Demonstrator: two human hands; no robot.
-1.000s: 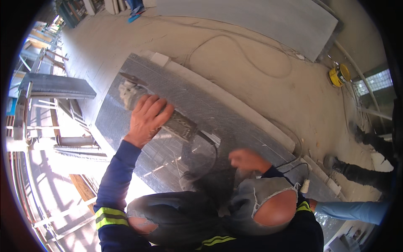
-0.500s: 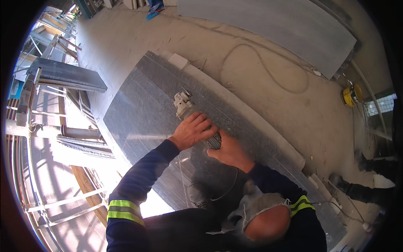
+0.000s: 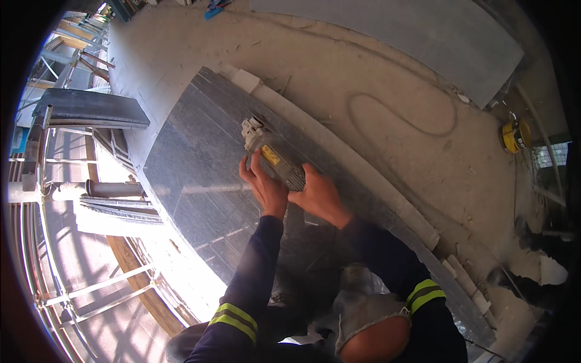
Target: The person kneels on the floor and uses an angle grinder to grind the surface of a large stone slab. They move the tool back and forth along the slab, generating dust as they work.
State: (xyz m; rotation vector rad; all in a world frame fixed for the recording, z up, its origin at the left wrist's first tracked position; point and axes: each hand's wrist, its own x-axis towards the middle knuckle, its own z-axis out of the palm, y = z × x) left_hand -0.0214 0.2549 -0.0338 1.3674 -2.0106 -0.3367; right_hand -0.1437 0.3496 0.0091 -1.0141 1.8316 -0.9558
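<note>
A dusty grey angle grinder (image 3: 278, 162) lies low over a dark stone slab (image 3: 193, 139), its metal head pointing to the far left. My right hand (image 3: 324, 196) is closed around its ribbed rear end. Along the near left side of the body is my left hand (image 3: 266, 186), its fingers apart and loosely curled; whether the fingertips touch the casing is hard to tell. A yellow label shows on the grinder's body. Its disc is mostly hidden. Pale scored lines run along the slab, and both my sleeves are dark blue with reflective bands.
Pale stone strips (image 3: 339, 151) edge the slab's far right side. A cable (image 3: 363, 130) loops over the dusty floor. Another large grey slab (image 3: 411, 42) stands at the back, near a yellow reel-like object (image 3: 515, 135). Metal scaffold rails (image 3: 103, 287) fill the left. Another person's dark-clad legs show far right.
My left hand has come off the top of the grinder to its near side, uncovering the yellow label. The grinder has shifted slightly left and away. The floor cable has moved right.
</note>
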